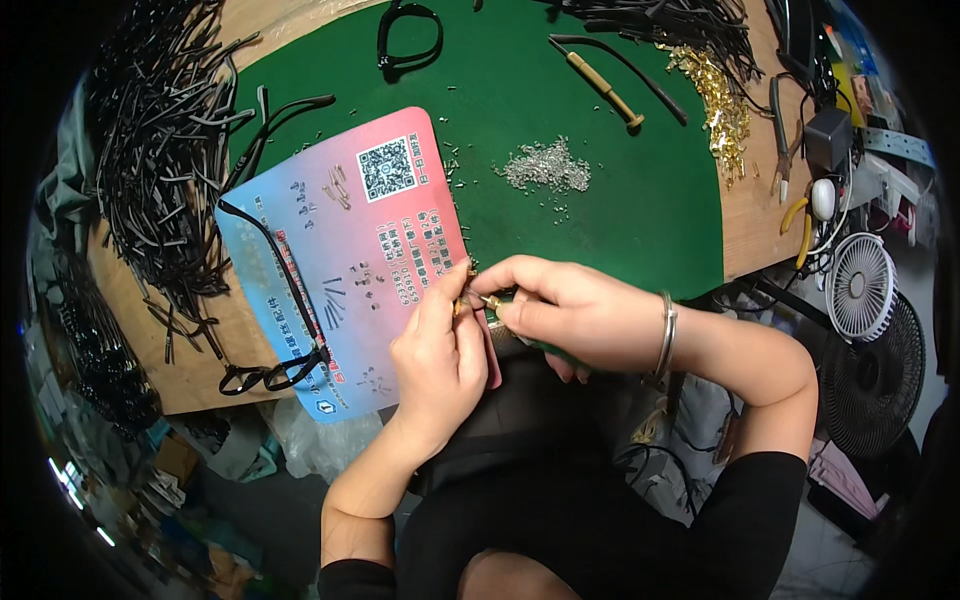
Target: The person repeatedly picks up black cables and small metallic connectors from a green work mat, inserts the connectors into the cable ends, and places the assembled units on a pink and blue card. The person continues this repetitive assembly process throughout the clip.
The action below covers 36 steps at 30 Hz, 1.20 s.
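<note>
My left hand [443,350] is closed over the near edge of a pink and blue printed mat [440,180]. Its thumb and forefinger pinch a small gold-coloured metal piece [462,306], mostly covered by the fingers. From the right, my right hand [575,310] grips a small screwdriver [493,301] with a brass-coloured collar. Its thin shaft points at the gold piece, while the handle is largely hidden in my palm. Whether the tip touches the piece cannot be made out. A black spectacle frame [275,376] rests at the mat's lower left, one temple stretched across the mat.
Tiny silver screws [545,167] lie heaped on the green work mat [610,235]. A brass screwdriver [605,90] lies behind them, near gold parts [722,110]. Black temples [150,160] crowd the left, and another spectacle frame [410,40] lies at the back. A white fan [862,287] stands right.
</note>
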Each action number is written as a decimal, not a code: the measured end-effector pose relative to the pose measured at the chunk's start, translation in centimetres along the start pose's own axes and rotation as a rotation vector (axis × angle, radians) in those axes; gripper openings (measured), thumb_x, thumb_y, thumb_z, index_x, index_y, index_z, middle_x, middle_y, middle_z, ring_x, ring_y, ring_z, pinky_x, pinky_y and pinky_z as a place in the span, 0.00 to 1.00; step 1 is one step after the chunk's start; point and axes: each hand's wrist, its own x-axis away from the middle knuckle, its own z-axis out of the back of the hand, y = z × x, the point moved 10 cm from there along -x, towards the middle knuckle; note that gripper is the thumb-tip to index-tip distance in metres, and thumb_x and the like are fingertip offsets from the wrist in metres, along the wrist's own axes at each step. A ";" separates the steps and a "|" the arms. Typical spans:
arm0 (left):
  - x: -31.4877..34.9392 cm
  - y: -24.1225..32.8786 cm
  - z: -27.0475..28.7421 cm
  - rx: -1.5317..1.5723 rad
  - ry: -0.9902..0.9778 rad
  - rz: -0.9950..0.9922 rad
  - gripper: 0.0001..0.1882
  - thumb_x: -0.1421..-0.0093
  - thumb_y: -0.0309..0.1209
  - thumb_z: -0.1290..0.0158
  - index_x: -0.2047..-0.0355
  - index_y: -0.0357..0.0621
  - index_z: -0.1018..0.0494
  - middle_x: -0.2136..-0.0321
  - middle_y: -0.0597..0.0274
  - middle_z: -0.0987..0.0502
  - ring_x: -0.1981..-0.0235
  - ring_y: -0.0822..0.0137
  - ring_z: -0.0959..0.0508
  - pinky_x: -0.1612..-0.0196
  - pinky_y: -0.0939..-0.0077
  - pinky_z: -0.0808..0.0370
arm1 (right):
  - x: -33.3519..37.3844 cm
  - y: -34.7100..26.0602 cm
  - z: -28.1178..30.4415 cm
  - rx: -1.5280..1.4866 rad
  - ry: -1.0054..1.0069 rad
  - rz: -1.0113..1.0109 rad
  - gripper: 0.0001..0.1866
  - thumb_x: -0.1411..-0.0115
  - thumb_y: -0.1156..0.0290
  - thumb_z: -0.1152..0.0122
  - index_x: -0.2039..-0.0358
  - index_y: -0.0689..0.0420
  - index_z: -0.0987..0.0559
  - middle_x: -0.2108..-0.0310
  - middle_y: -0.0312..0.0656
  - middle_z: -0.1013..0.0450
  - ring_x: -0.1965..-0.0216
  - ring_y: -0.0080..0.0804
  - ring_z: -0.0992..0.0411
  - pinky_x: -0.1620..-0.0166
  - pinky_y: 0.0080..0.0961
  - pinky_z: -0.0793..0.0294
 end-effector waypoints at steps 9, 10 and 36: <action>-0.4 0.2 0.1 -0.015 0.001 -0.013 0.19 0.47 0.15 0.57 0.54 0.33 0.32 0.69 0.48 0.24 0.69 0.60 0.20 0.67 0.71 0.24 | -0.1 -0.7 -0.2 0.071 -0.010 -0.002 0.17 0.36 0.69 0.60 0.48 0.57 0.34 0.73 0.35 0.32 0.83 0.16 0.36 0.81 0.16 0.34; -0.4 0.2 0.1 -0.014 0.000 -0.010 0.19 0.47 0.15 0.57 0.54 0.33 0.32 0.69 0.48 0.24 0.69 0.60 0.20 0.66 0.71 0.24 | -0.2 -0.8 -0.2 0.082 -0.006 0.005 0.16 0.36 0.69 0.60 0.49 0.57 0.34 0.73 0.35 0.32 0.84 0.16 0.36 0.81 0.16 0.34; -1.2 -2.9 2.4 0.690 -0.130 0.282 0.13 0.37 0.22 0.57 0.53 0.33 0.32 0.65 0.53 0.23 0.73 0.72 0.22 0.73 0.84 0.26 | 1.6 -7.0 3.8 0.765 0.458 0.531 0.14 0.43 0.63 0.48 0.65 0.62 0.31 0.72 0.53 0.28 0.67 0.50 0.28 0.62 0.41 0.27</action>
